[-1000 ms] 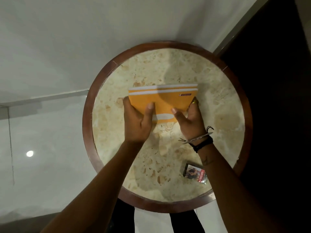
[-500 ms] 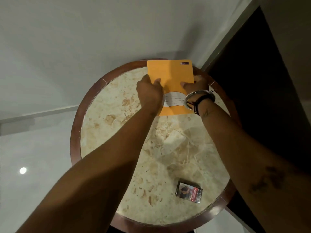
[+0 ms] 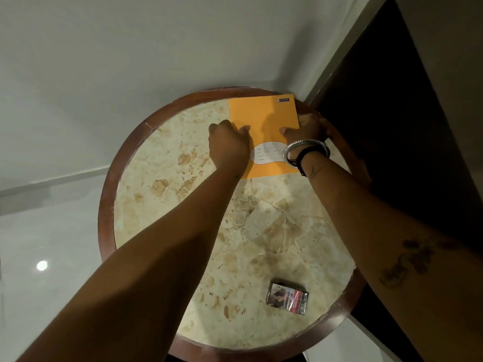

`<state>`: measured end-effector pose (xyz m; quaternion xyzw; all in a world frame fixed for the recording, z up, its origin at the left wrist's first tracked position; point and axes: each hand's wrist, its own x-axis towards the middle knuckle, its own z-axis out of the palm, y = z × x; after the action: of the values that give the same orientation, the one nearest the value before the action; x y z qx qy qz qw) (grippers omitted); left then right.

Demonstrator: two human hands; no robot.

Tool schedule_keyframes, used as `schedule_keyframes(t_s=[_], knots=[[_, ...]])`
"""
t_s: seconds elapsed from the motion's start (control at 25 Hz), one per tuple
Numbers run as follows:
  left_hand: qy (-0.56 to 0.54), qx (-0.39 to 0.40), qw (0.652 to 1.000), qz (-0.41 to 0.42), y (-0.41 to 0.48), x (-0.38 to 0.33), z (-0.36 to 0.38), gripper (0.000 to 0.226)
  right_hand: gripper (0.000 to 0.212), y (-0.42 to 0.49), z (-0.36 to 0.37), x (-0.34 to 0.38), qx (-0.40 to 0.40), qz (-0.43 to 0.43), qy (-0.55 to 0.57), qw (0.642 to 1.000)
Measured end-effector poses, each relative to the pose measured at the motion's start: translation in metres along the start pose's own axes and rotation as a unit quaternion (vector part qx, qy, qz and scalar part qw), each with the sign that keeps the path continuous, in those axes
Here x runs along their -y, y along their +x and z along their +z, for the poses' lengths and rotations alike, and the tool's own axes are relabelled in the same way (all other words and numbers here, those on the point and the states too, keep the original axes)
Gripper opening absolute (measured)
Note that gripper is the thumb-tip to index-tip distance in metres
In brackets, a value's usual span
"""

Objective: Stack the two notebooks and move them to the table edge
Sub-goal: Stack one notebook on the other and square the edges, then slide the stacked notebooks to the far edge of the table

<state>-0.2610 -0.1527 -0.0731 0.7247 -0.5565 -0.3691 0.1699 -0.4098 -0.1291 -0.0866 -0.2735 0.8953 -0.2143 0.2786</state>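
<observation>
An orange notebook (image 3: 264, 121) with a white label lies flat at the far edge of the round marble table (image 3: 167, 142), its top corner over the wooden rim. Only one cover shows; whether a second notebook lies beneath it is hidden. My left hand (image 3: 227, 147) grips its left edge, thumb on the cover. My right hand (image 3: 305, 129), with a metal bangle and dark bands at the wrist, holds its right edge, thumb on top.
A small dark packet (image 3: 287, 296) lies near the table's near right rim. A white wall stands right behind the table's far edge. A dark doorway (image 3: 392, 126) opens at the right. Glossy white floor lies to the left.
Both hands carried the notebook from the table's middle to the far edge and laid it flat there. Over the last half second it has barely shifted.
</observation>
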Motion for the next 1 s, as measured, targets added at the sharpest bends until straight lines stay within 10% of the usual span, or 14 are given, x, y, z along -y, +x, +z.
schedule_keyframes(t_s=[0.2,0.48,0.68,1.0], knots=[[0.117,-0.086,0.976,0.161,-0.045,0.063,-0.054,0.068,0.041,-0.073,-0.030,-0.054,-0.069,-0.071,0.093,0.991],[0.343,0.045,0.934,0.091,-0.104,0.226,-0.134,0.106,0.089,-0.248,-0.040,-0.162,0.183,-0.172,-0.189,0.949],[0.331,0.027,0.935,0.126,-0.107,0.258,-0.124,0.105,0.068,-0.275,-0.023,-0.183,0.132,-0.187,-0.263,0.937],[0.294,0.005,0.945,0.141,-0.107,0.265,-0.126,0.105,0.040,-0.252,0.023,-0.042,0.089,-0.073,0.024,0.993]])
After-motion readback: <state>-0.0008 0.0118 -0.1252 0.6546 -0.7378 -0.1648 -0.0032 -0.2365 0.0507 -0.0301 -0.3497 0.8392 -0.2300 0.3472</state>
